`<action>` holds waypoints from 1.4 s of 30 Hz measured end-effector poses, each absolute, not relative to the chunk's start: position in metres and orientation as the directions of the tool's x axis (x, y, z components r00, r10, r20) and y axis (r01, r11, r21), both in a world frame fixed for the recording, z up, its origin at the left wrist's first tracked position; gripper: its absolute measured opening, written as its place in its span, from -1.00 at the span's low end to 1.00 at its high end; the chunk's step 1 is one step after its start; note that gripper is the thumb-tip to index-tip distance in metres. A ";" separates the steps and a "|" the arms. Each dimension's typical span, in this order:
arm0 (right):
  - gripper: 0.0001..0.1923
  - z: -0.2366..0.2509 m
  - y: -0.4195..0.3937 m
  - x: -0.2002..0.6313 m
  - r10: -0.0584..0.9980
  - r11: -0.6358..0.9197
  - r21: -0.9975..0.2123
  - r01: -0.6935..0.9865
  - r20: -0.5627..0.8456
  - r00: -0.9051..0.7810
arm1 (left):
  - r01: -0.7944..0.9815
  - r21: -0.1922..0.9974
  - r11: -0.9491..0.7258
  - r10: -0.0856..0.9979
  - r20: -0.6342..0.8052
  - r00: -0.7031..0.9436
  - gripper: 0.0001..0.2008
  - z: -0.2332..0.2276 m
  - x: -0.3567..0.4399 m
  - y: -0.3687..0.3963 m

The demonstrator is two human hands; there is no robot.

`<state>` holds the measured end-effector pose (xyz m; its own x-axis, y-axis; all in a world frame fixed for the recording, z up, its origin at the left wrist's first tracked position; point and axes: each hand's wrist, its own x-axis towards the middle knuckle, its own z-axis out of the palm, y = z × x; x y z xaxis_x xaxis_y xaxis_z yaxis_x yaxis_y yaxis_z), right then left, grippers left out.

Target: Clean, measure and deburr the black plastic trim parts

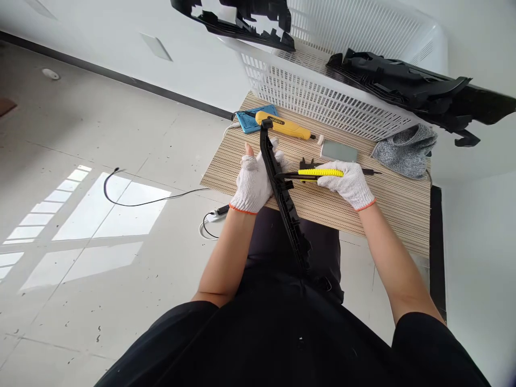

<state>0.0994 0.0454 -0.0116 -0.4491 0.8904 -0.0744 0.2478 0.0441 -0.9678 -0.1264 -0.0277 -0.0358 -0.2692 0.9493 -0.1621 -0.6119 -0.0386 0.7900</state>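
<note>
My left hand (255, 183), in a white knit glove, grips a long black plastic trim part (283, 198) that runs from the table top down toward my lap. My right hand (350, 183), also gloved, holds a yellow utility knife (320, 173) whose tip meets the black part near its middle. Both hands are over the striped wooden table (387, 204).
A white slatted basket (322, 97) at the table's far side holds black plastic parts (407, 88). A yellow tool (284, 126), a blue card (246, 121), a small grey block (339, 151), a small black piece (306, 163) and a grey glove (405, 150) lie near it. A cable (133, 201) crosses the tiled floor.
</note>
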 end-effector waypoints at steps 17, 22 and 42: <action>-0.54 -0.012 0.041 0.096 0.903 0.020 -0.960 0.280 -0.103 -0.417 | -0.712 0.700 -0.049 0.949 -0.190 -0.253 -0.30 -0.033 -0.125 -0.027; -0.56 -0.010 0.040 0.097 0.902 0.019 -0.962 0.274 -0.101 -0.420 | -0.714 0.698 -0.048 0.950 -0.189 -0.249 -0.30 -0.033 -0.125 -0.027; -0.57 -0.015 0.039 0.097 0.891 0.085 -0.966 0.245 -0.036 -0.453 | -0.637 0.769 -0.049 0.960 -0.139 -0.242 -0.27 -0.040 -0.123 -0.028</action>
<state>0.0967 0.0390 -0.0155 -0.4525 0.8910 -0.0362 0.2453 0.0853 -0.9657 -0.1231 -0.0277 -0.0401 -0.2419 0.9603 -0.1389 -0.6372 -0.0492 0.7691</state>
